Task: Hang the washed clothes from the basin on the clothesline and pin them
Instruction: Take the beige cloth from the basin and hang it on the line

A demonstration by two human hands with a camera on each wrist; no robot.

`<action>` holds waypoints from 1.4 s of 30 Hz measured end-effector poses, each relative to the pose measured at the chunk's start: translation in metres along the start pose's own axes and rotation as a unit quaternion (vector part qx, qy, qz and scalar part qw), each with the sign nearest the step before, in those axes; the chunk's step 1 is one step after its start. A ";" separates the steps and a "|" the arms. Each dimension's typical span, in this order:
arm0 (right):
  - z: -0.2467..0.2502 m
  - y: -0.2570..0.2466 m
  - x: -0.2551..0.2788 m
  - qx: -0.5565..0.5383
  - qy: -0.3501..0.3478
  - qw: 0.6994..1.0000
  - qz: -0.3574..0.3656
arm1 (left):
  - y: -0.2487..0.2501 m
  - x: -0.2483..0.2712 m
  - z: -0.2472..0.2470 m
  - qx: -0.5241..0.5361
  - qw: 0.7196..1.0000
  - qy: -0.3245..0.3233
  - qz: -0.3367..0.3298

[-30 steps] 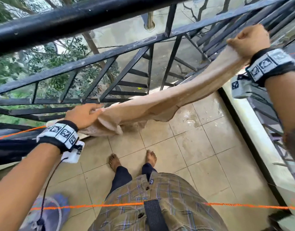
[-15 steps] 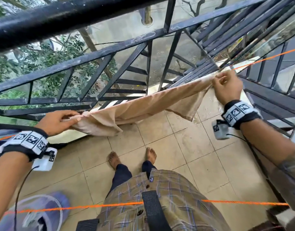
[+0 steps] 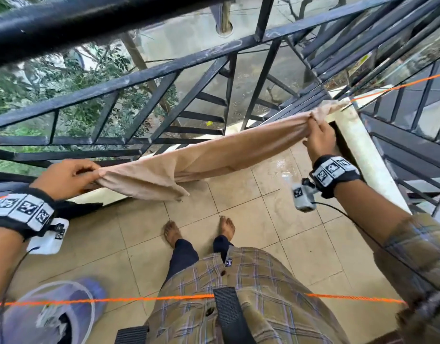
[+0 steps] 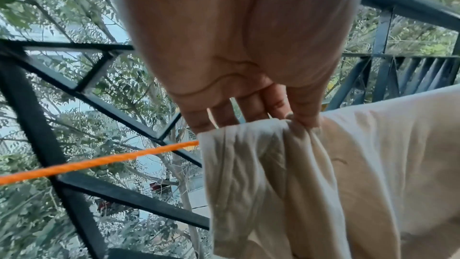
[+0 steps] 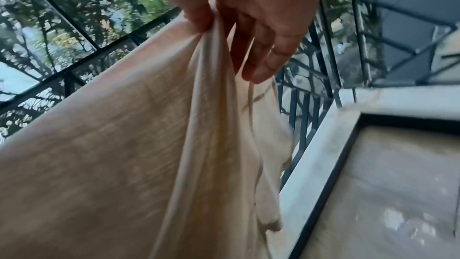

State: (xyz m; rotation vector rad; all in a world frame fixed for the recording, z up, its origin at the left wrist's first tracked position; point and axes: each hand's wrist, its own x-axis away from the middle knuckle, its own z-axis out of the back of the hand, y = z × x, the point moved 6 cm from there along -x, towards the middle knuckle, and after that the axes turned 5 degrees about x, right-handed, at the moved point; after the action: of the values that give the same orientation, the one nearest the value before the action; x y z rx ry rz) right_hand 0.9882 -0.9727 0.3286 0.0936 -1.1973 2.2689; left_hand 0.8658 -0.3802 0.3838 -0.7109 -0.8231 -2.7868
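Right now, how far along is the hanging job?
Done: the beige cloth is out of the basin and spread along the orange clothesline. In hand: left hand and right hand each pinch an end. Left: no pins visible on it; something remains in the basin.

orange clothesline [image 4: 99, 162] hidden under beige cloth [image 3: 214, 155] between both grips, left hand [image 4: 239, 50] fingertips buried in cloth folds, basin [image 3: 52, 316] cut off at bottom-left corner, contents blurred, right wrist view cloth motion-blurred
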 end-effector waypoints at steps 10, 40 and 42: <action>0.116 -0.055 -0.027 -0.004 0.160 0.978 0.134 | -0.027 0.026 0.012 -0.015 0.997 0.072 0.026; 0.041 -0.085 -0.019 0.423 -0.153 0.852 0.268 | -0.038 0.045 0.019 -0.107 0.988 0.115 0.010; 0.043 -0.088 -0.020 0.404 -0.143 0.858 0.284 | -0.037 0.052 0.023 -0.109 0.983 0.145 -0.009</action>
State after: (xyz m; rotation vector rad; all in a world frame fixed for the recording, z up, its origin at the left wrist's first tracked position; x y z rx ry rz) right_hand 1.0414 -0.9763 0.4137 0.4592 -0.3016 3.2469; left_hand 0.8192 -0.3372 0.4080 -0.3126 -0.4782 -2.9276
